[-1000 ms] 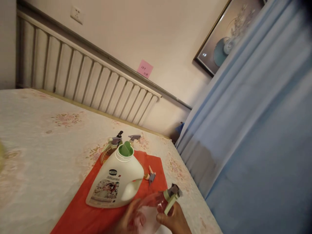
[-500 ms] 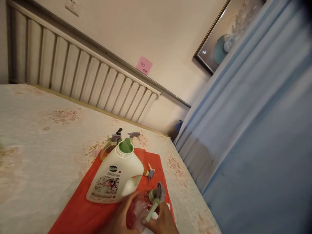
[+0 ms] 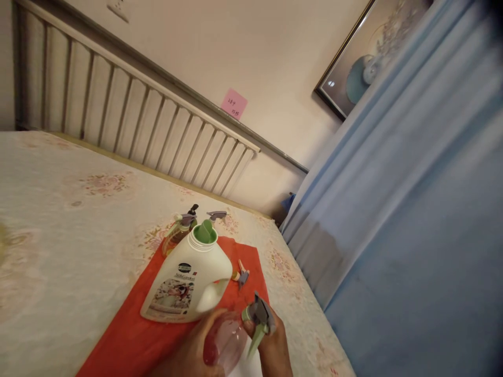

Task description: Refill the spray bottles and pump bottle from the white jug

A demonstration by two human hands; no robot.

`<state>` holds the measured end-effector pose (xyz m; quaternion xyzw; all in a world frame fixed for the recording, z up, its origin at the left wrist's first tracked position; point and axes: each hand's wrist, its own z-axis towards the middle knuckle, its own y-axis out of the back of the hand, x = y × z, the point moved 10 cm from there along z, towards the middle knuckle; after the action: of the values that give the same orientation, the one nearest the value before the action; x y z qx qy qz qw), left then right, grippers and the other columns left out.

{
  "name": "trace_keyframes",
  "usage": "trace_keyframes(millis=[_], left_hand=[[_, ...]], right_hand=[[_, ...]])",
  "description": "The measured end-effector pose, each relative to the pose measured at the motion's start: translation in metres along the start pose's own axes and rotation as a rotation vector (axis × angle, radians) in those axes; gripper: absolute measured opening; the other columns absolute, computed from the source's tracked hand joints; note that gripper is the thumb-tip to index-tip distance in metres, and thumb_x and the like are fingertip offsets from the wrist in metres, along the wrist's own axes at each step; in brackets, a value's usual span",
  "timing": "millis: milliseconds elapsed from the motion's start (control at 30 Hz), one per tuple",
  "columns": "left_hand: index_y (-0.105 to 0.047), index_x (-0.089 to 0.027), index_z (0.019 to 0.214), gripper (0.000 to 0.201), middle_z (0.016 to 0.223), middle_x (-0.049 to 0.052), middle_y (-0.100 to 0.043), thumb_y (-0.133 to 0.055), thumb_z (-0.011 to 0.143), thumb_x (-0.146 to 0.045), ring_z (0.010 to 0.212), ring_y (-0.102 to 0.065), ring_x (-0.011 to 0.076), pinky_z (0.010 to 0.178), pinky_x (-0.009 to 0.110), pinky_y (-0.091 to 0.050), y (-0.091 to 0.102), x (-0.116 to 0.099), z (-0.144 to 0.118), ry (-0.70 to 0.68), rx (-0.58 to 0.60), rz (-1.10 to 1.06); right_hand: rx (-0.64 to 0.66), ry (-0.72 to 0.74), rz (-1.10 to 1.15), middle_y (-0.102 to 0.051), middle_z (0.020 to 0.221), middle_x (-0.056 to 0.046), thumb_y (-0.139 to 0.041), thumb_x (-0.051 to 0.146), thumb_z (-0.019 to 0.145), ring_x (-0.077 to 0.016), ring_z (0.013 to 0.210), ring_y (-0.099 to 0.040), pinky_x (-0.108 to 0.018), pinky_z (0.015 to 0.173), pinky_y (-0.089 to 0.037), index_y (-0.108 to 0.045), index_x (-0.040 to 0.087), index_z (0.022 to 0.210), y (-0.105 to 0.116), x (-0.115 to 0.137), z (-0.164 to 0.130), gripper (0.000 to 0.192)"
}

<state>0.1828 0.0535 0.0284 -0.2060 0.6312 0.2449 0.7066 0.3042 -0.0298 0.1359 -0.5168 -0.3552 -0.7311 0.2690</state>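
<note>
My left hand (image 3: 192, 348) is wrapped round a clear, rounded spray bottle (image 3: 226, 340) with a pinkish-red tint, low in the view. My right hand (image 3: 275, 343) grips its grey and light-green trigger spray head (image 3: 259, 317), fingers behind it and thumb at the collar. Whether the head is screwed on or loose I cannot tell. Just beyond my left hand a large cream detergent jug (image 3: 196, 277) stands upright, its green-lined mouth uncapped. A white thing under the spray bottle is mostly hidden.
A red cloth (image 3: 113, 327) lies on the flowered tablecloth (image 3: 51, 220). Behind the jug stand an amber spray bottle (image 3: 176, 238) and another grey spray head (image 3: 217, 214). A small spray head (image 3: 242, 275) lies right of the jug. A blue curtain (image 3: 373, 209) hangs at the right.
My right hand has shifted from the front of the trigger to round the spray head's far right side. The spray head has turned, its trigger now pointing more toward me.
</note>
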Motion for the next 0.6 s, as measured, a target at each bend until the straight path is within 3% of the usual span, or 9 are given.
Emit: trace_keyframes(millis=[133,233,300,433,600], left_hand=[[-0.038,-0.027,0.144,0.094,0.152,0.005,-0.048,-0.066,0.057,-0.008,0.142,-0.039,0.0327,0.116,0.041,-0.038,-0.005,0.005,-0.001,0.086,0.058,-0.06],[-0.041,-0.027,0.142,0.091,0.148,0.005,-0.052,-0.064,0.056,-0.008,0.138,-0.044,0.0338,0.113,0.041,-0.04,-0.006,-0.002,0.0,0.069,0.067,-0.091],[-0.041,-0.024,0.142,0.09,0.146,0.007,-0.054,-0.063,0.055,-0.009,0.136,-0.047,0.0342,0.112,0.042,-0.041,-0.008,-0.006,0.001,0.055,0.076,-0.129],[-0.04,-0.025,0.143,0.091,0.149,0.008,-0.052,-0.064,0.057,-0.009,0.138,-0.046,0.0335,0.111,0.043,-0.041,-0.011,-0.007,-0.001,0.064,0.103,-0.185],[-0.038,-0.024,0.144,0.093,0.153,0.009,-0.046,-0.069,0.058,-0.008,0.144,-0.037,0.0326,0.117,0.041,-0.035,-0.009,-0.001,-0.002,0.103,0.099,-0.158]], right_hand=[[0.037,0.014,0.153,-0.075,0.091,-0.007,-0.084,0.039,0.068,-0.0243,0.081,-0.067,-0.034,0.077,-0.054,-0.073,0.019,0.103,0.002,-0.003,0.002,0.042],[0.054,0.0,0.243,-0.076,0.105,-0.01,-0.084,0.039,0.069,-0.0266,0.093,-0.069,-0.038,0.089,-0.053,-0.071,0.021,0.114,0.0,-0.008,0.005,0.05],[0.04,-0.02,0.24,-0.076,0.106,-0.01,-0.087,0.037,0.064,-0.0259,0.091,-0.069,-0.037,0.086,-0.054,-0.071,0.021,0.113,-0.001,-0.007,0.005,0.054],[-0.044,-0.053,0.139,-0.075,0.084,-0.002,-0.093,0.026,0.049,-0.0203,0.073,-0.066,-0.028,0.068,-0.055,-0.073,0.021,0.105,0.0,0.001,0.004,0.059],[-0.073,-0.005,0.095,-0.073,0.08,-0.001,-0.088,0.022,0.059,-0.0176,0.068,-0.064,-0.025,0.064,-0.055,-0.075,0.021,0.101,0.002,0.01,0.004,0.045]])
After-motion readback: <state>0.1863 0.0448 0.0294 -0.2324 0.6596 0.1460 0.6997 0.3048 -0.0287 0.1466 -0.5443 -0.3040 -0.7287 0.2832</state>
